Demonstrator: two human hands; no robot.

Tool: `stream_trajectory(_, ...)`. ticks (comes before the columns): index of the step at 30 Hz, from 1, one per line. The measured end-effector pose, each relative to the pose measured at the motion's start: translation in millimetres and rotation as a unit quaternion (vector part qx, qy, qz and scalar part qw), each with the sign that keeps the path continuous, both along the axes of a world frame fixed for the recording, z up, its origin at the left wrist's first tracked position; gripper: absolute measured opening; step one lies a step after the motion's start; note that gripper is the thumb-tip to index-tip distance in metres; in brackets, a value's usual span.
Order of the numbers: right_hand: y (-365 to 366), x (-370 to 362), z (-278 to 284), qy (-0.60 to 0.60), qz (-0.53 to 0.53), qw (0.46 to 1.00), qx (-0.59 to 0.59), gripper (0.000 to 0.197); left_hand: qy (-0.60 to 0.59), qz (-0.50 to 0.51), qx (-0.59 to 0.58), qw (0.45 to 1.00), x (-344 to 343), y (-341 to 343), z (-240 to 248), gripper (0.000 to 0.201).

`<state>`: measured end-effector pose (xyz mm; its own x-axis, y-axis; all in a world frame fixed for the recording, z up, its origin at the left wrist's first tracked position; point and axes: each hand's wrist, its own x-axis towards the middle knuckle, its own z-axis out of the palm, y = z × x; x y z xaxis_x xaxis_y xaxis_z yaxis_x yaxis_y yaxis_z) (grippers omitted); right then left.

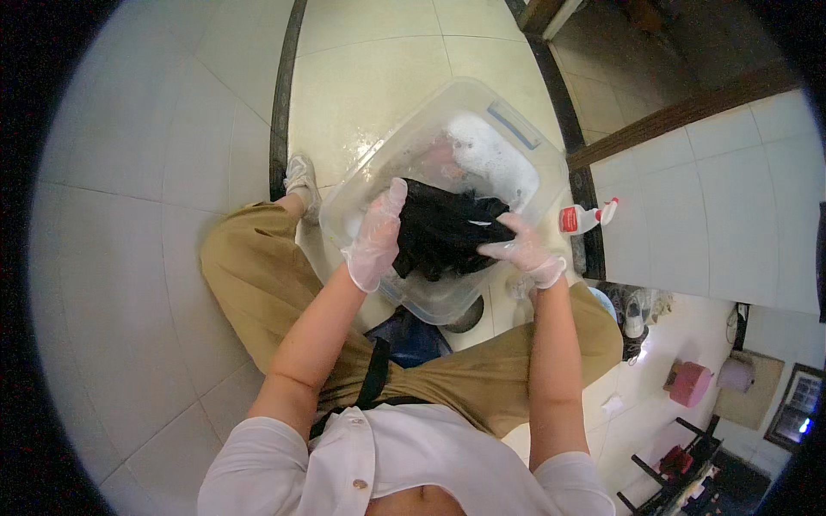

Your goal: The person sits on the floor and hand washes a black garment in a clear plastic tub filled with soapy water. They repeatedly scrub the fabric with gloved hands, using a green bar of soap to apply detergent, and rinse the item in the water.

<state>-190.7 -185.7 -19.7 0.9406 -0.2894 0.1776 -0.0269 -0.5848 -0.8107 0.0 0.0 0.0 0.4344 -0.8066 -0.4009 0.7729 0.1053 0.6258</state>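
A bunched, wet-looking black garment (443,228) is held up between my hands over a clear plastic tub (469,90). My left hand (377,241), in a thin see-through glove, grips its left side, the thumb side uppermost. On the right edge, my right hand (527,254), gloved the same way, has its thumb and fingers closed on the cloth. White suds (490,155) float on the water in the far right part of the tub. Beside them a pinkish thing (437,162) shows blurrily under the water. The garment hides the tub's near inside.
A spray bottle (581,219) with a red-and-white head lies or stands right of the tub by the wall. My spread knees flank the tub. A dark blue thing (406,337) is under its near edge. Shoes (635,316) and a pink stool-like object (688,383) are further right.
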Motion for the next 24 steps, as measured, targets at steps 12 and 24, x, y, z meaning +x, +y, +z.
stream_trajectory(12, 120, 48, 63, -0.157, -0.095, 0.974, 0.132, 0.016, 0.023, -0.036, -0.032, 0.999, -61, -22, -12, 0.026)
stream_trajectory(24, 126, 51, 45, -0.192, -0.275, 0.941, 0.039, 0.015, -0.128, -0.038, 0.065, 0.989, -60, -24, -26, 0.024)
